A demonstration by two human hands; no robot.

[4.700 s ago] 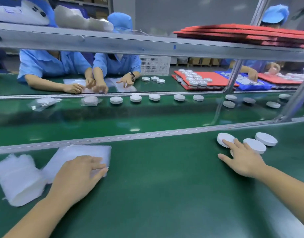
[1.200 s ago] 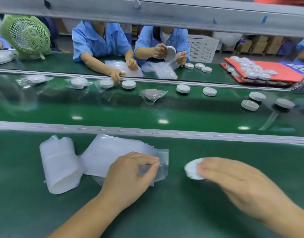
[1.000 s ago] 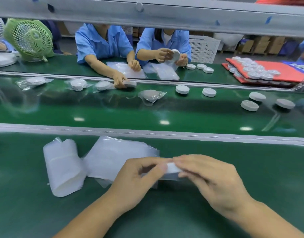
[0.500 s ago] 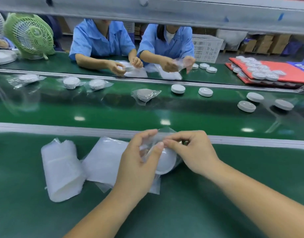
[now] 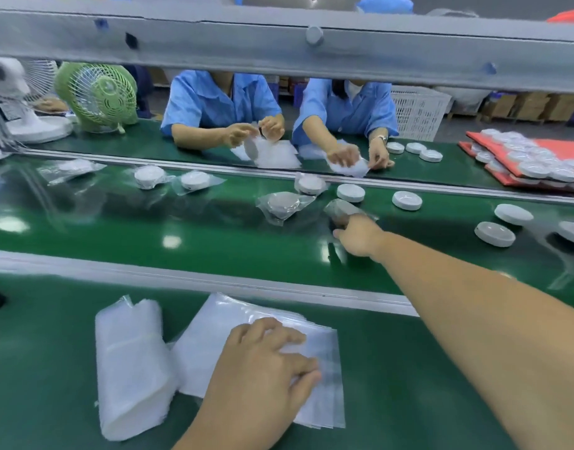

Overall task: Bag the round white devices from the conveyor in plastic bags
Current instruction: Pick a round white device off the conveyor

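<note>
- The green conveyor belt ran left to right between my green bench and the far one, where two workers in blue handled bags of their own beside a green fan.
- My right hand was stretched out over the belt, thumb out to the side. Its fingertips were at the near edge of a bagged device, which sat tilted just beyond them. Blur hid those fingers, so I could not tell whether they pinched the plastic or had let it go.
- My left hand lay on the stack of plastic bags on the bench. Its fingers were close together and lightly bent, pressing the top sheet down, with the thumb alongside near the stack's right edge.
- A folded bundle of bags stood just left of that stack, touching it.
- I judged this to be the hand-off step: one finished piece going onto the belt among other bagged pieces.
- Bare round white devices lay on the belt to the right. The closest bare device was just beyond my right hand, with another further along.
- The next move would call for freeing the right hand and taking one bare device back to the bench. Meanwhile the left would need to peel a single bag off the stack and open its mouth, without lifting two sheets at once.
</note>
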